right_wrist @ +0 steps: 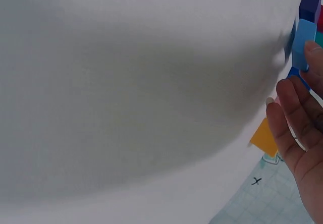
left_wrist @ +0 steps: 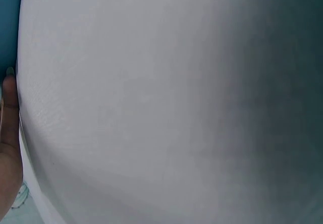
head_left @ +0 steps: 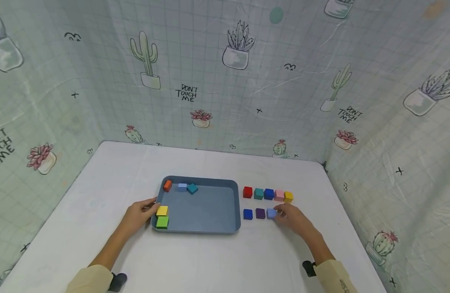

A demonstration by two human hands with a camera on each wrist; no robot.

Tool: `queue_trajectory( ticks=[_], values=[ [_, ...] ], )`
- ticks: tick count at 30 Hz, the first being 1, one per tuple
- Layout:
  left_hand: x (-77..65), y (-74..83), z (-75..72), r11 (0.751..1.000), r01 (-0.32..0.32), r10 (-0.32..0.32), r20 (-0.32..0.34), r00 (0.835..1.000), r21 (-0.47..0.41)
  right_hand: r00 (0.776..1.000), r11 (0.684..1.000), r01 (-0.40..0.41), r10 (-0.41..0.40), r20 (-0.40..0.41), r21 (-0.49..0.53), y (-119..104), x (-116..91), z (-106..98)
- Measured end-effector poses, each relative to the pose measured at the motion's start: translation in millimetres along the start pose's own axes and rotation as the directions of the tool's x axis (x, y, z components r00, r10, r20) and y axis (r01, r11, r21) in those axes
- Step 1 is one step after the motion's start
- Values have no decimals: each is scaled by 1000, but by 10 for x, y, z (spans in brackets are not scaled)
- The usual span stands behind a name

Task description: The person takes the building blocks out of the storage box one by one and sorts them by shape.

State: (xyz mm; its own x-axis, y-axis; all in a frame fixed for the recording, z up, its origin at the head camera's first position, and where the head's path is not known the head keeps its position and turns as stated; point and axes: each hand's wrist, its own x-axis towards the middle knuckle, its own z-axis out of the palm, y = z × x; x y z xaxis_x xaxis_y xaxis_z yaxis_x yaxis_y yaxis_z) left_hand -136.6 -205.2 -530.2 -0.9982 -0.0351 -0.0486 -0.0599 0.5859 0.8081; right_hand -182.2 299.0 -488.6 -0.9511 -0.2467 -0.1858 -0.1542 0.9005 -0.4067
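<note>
A blue-grey tray point(head_left: 203, 232) lies on the white table, its left rim gripped by my left hand point(head_left: 137, 215). Beside those fingers, a yellow block point(head_left: 162, 211) and a green block point(head_left: 162, 222) sit inside the tray. The left wrist view catches only part of the left hand point(left_wrist: 9, 133) against the tray's side point(left_wrist: 7, 22). To the right of the tray, my right hand point(head_left: 292, 218) pinches a light blue block point(head_left: 271, 213) at the end of the front row. In the right wrist view the thumb presses on this light blue block point(right_wrist: 304, 37); the other fingers are partly cut off.
Along the tray's back are an orange block point(head_left: 167, 186), a periwinkle block point(head_left: 182, 187) and a teal block point(head_left: 192, 188). Right of the tray, the back row runs from a red block point(head_left: 247, 192) to a yellow-orange block point(head_left: 288, 197). A blue block point(head_left: 248, 214) and purple block point(head_left: 260, 213) stand in front.
</note>
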Motion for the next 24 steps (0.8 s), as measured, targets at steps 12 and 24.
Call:
queue_trajectory(
  ticks=[12, 24],
  values=[
    [22, 7, 4, 1000, 19, -19, 9, 1000, -4, 1000, 1000, 20, -20, -5, 5, 64, 8, 59],
    [1, 13, 4, 999, 33, -33, 10, 999, -14, 1000, 999, -21, 21, 9, 38, 65, -10, 56]
  ],
)
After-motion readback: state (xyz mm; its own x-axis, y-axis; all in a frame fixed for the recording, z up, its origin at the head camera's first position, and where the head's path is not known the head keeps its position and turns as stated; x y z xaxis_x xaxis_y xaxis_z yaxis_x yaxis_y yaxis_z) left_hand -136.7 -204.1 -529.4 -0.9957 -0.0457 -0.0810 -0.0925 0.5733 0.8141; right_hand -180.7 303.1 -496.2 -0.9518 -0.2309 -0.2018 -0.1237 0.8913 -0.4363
